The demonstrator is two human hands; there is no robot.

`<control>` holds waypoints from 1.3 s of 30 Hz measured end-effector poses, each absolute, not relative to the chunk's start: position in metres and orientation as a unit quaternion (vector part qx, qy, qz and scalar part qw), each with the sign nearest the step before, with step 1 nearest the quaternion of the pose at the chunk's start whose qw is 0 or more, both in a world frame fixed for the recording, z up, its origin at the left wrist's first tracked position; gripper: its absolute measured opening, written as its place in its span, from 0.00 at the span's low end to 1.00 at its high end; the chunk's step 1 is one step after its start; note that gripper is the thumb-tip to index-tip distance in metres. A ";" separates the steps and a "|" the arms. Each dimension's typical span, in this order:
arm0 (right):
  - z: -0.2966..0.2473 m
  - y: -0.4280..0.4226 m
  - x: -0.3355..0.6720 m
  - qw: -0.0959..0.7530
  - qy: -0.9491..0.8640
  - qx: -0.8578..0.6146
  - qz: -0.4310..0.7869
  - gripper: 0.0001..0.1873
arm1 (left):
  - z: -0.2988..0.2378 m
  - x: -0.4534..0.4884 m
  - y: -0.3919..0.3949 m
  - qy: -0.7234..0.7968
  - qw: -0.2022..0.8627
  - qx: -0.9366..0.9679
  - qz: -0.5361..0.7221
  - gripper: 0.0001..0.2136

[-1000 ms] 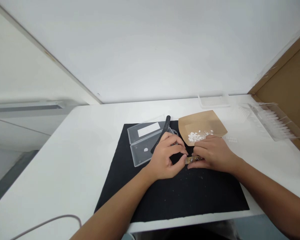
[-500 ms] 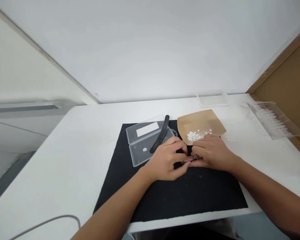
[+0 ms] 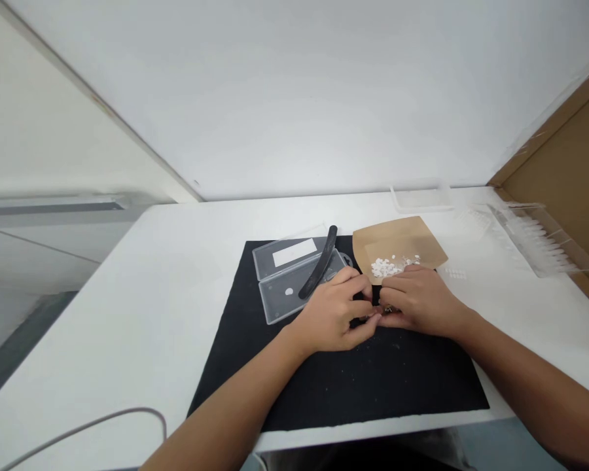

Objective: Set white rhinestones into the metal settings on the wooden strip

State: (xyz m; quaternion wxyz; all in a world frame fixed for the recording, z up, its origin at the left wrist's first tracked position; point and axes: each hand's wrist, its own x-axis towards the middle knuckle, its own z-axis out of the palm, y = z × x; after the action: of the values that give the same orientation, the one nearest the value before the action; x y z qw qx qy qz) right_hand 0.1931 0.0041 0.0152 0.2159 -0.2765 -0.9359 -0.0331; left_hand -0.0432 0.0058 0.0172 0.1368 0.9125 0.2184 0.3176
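Note:
My left hand [image 3: 336, 313] and my right hand [image 3: 417, 301] meet fingertip to fingertip over a black mat [image 3: 334, 379]. Both are curled in a pinch around a small object between them; it is almost hidden and I cannot name it. Just beyond my right hand lies a brown paper sheet [image 3: 397, 242] with a heap of small white pieces [image 3: 385, 267]. Left of my left hand sits an open clear plastic case [image 3: 294, 278] with a white label, one white piece inside it, and a black curved file [image 3: 320, 269] lying across it.
A white table [image 3: 152, 314] carries the mat. At the far right stands a clear rack [image 3: 540, 242] holding several white tips, beside a brown board [image 3: 569, 157]. A clear tray [image 3: 419, 197] sits at the back, tiny white dots [image 3: 454, 272] right of the paper, and a grey cable [image 3: 88, 428] front left.
A brownish stick-like object showed between my hands a second ago; my fingers have closed over it and my left hand has drawn in against my right.

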 end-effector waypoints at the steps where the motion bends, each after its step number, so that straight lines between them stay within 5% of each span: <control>1: 0.016 0.004 0.193 0.213 -0.936 -0.277 -0.036 0.22 | 0.017 -0.043 0.005 0.223 0.133 0.907 0.332 0.07; 14: 0.019 0.004 0.194 0.201 -0.937 -0.282 -0.043 0.24 | 0.015 -0.068 0.030 0.474 -0.110 0.774 0.404 0.05; 21: 0.022 0.003 0.195 0.186 -0.942 -0.277 -0.026 0.22 | 0.022 -0.080 0.033 0.625 -0.079 0.682 0.373 0.07; 31: 0.022 0.003 0.195 0.184 -0.942 -0.279 -0.018 0.21 | 0.022 -0.100 0.044 0.359 -0.040 0.903 0.232 0.05; 39: 0.022 0.003 0.196 0.176 -0.944 -0.279 -0.021 0.21 | 0.022 -0.110 0.046 0.392 0.019 0.907 0.151 0.08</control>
State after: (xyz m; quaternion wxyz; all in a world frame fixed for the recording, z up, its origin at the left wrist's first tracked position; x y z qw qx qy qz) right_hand 0.1955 0.0031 0.0216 0.1756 -0.2786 -0.9440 -0.0206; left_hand -0.1103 0.0456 0.0219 0.0188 0.9073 0.3921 0.1508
